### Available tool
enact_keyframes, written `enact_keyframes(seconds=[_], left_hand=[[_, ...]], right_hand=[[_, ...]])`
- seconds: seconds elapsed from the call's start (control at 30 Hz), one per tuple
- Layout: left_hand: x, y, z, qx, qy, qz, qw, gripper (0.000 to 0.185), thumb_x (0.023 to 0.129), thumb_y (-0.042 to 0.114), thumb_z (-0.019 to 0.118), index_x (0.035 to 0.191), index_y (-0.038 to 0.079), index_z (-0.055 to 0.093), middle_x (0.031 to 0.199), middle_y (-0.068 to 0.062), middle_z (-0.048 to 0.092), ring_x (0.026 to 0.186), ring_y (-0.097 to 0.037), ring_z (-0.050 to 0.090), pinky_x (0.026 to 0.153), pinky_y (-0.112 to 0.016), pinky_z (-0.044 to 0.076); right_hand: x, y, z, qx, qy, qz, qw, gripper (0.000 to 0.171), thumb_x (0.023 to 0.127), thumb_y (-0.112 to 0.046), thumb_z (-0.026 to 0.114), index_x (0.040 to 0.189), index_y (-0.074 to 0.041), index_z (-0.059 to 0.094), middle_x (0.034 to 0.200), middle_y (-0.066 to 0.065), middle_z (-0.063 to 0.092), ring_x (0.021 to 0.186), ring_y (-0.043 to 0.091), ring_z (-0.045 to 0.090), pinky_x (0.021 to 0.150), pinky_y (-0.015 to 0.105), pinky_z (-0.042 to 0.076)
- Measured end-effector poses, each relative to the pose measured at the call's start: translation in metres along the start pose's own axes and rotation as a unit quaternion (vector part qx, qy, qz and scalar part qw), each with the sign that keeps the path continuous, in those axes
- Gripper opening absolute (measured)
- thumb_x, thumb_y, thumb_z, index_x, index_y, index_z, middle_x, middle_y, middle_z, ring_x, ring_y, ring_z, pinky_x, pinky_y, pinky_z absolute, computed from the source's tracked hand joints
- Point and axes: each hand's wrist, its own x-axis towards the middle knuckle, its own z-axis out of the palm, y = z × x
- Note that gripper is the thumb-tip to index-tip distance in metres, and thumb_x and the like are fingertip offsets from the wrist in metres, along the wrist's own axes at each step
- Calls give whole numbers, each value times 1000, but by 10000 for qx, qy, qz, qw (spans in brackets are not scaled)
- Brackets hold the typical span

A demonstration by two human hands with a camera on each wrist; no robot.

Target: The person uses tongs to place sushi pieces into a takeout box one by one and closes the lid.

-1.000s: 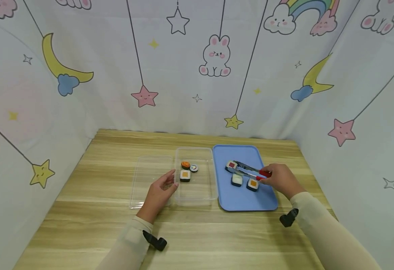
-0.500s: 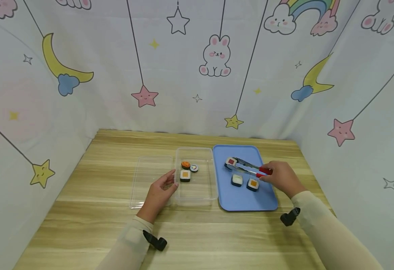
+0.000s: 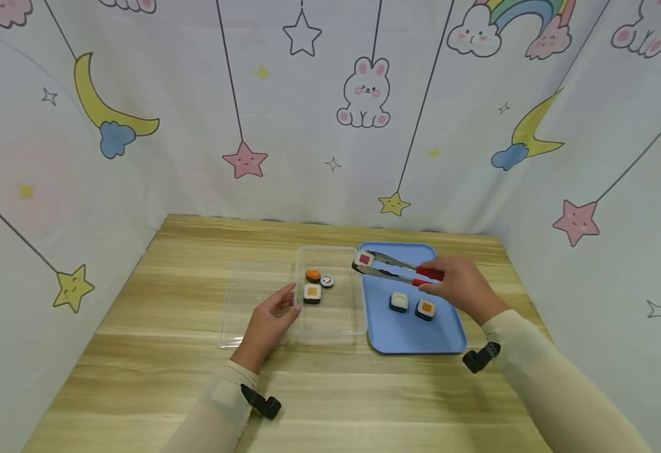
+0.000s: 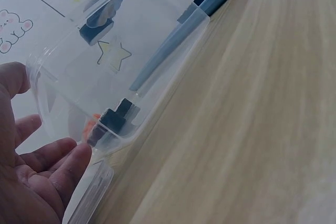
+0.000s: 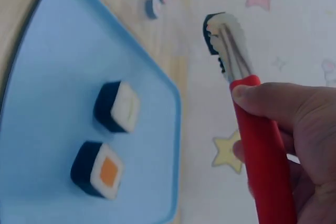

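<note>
Near the middle of the head view, a pair of tongs (image 3: 400, 269) with red handles is gripped by the right hand (image 3: 457, 286), fingers and thumb curled round the handles, and a sushi piece (image 3: 363, 259) with a red centre is pinched between the metal tips. The piece is held in the air just above the upper left corner of the blue tray (image 3: 415, 333), at the seam where the tray meets the clear box (image 3: 330, 314) to its left. The long axis of the tongs runs almost level across the frame, from the hand on the right to the tips on the left, so the held piece lies to the left of the right hand and points toward the box. In the right wrist view the same tongs (image 5: 247, 114) are seen from behind the handles, with the piece (image 5: 214, 34) at the top of the frame. The left hand (image 3: 268, 321) rests at the left wall of the box with relaxed fingers touching the rim (nothing is grasped by it), and it is the nearer hand to the box. Three pieces already lie in the upper part of the box: an orange-topped one (image 3: 312, 275), a round roll (image 3: 327, 280) and a square one (image 3: 311, 294). Two pieces remain on the tray below the tongs, a white one (image 3: 399, 302) and an orange-centred one (image 3: 424, 309). A clear lid (image 3: 251, 305) lies on the bench (image 3: 138, 377) just left of the box.
</note>
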Motion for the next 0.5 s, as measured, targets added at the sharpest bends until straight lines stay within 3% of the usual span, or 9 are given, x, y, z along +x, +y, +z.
enact_keyframes(seconds=[0.13,0.5], left_hand=[[0,0,0,33,15,35,10000,55,97,22,75,149,13,58,139,-17,64,124,-31,64,104,-52,51],[-1,2,0,69,-3,98,9999,56,97,18,75,150,11,57,140,-18,64,124,-32,64,102,-52,52]], right_hand=[[7,-13,9,-8,-117,-372,9992,36,85,-20,88,118,-10,79,104,3,75,92,27,68,76,39,60],[31,-49,27,-583,-573,-837,9931,31,82,-24,91,109,-13,81,96,-6,73,85,13,65,75,33,58]])
